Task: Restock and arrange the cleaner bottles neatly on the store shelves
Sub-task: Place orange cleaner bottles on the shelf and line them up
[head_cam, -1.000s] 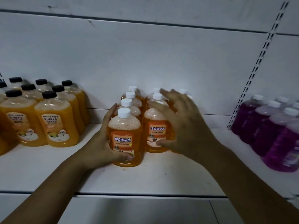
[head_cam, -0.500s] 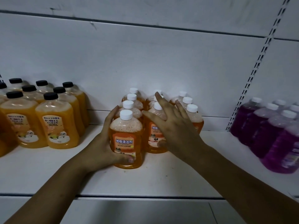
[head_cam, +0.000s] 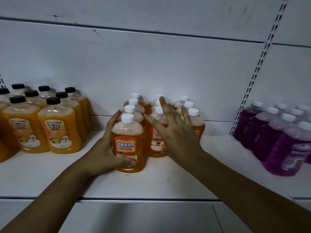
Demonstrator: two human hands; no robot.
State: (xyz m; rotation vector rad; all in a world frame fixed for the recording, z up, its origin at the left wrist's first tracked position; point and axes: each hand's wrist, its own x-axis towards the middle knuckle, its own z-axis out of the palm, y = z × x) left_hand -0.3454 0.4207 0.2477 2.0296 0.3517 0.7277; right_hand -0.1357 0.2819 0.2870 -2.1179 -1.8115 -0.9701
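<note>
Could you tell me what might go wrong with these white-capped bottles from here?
The left hand grips the front bottle, which stands forward of the other rows; a hard push back could topple the bottles packed behind it. The right hand, fingers spread, reaches over the middle row and right row; a sideways sweep might tip those upright bottles.

white-capped orange bottles [head_cam: 127, 142], centre: ten caps, in columns of four, three, three
black-capped yellow bottles [head_cam: 58, 130], left: eight caps, more cut off at edge
purple bottles [head_cam: 286, 148], right: at least seven
hands: two, left hand [head_cam: 104, 148] and right hand [head_cam: 176, 137]
</note>
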